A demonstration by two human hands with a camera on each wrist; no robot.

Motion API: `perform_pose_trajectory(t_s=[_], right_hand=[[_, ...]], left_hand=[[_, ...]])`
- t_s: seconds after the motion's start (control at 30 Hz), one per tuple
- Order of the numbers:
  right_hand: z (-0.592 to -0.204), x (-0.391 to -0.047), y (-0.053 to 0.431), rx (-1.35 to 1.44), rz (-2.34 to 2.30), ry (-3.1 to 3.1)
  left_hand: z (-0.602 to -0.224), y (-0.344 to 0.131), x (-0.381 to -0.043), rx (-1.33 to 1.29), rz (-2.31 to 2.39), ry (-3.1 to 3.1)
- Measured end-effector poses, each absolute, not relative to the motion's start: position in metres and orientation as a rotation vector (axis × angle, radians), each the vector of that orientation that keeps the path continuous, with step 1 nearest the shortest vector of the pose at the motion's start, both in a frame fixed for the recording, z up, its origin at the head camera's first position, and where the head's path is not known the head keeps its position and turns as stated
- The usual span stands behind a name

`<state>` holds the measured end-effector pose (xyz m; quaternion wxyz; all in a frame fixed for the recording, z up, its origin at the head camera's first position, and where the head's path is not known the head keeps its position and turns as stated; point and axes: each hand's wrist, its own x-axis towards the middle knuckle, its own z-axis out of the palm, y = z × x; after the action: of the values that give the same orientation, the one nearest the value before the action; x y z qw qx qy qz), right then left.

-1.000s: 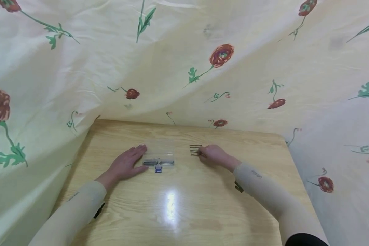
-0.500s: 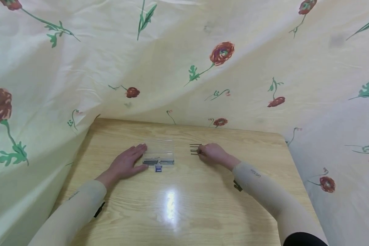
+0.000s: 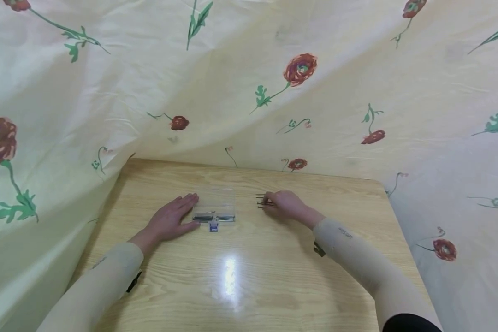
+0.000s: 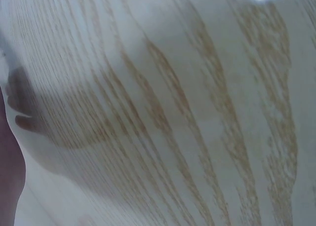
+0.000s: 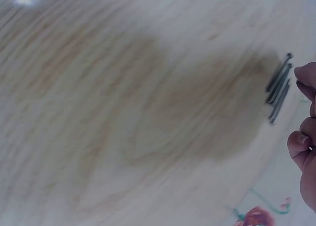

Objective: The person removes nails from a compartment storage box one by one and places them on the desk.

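In the head view, a clear plastic box (image 3: 213,207) with a blue latch (image 3: 213,227) stands on the wooden table. Several dark nails (image 3: 224,218) lie in its front part. My left hand (image 3: 172,219) rests flat beside it, fingertips and thumb at its left edge. Right of the box, a small row of nails (image 5: 279,90) lies on the table. Over them is my right hand (image 3: 288,205), fingers curled and bent down; in the right wrist view, part of the hand (image 5: 307,137) shows right beside the nails. I cannot tell whether it pinches one.
The pale wood table (image 3: 232,295) reflects a bright light near its middle. A flowered cloth (image 3: 232,92) hangs behind the table and along both sides. The left wrist view shows mostly tabletop (image 4: 163,112) and an edge of the left hand.
The right hand's fingers have shifted slightly up and away over the nails. The left hand and the box stay in place; the head view tilts a little.
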<state>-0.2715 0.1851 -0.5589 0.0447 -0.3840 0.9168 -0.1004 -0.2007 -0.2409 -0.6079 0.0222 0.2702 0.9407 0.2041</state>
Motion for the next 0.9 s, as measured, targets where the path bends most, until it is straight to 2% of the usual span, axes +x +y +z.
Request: perform_pose_trajectory(t_s=[0.27,0.57,0.9], right_hand=[[-0.537,-0.277,0.136,-1.240,-0.477,2.666],[-0.534,-0.289,0.073,-1.405,-0.366,2.483],[-0.545,-0.299,0.047,-1.660,-0.152,2.351]], left_hand=[[-0.605,-0.241,-0.200,0.833,0.635,2.898],[-0.604,-0.239,-0.203,0.822,0.628,2.906],[-0.607,-0.237,-0.206,0.769,0.663,2.895]])
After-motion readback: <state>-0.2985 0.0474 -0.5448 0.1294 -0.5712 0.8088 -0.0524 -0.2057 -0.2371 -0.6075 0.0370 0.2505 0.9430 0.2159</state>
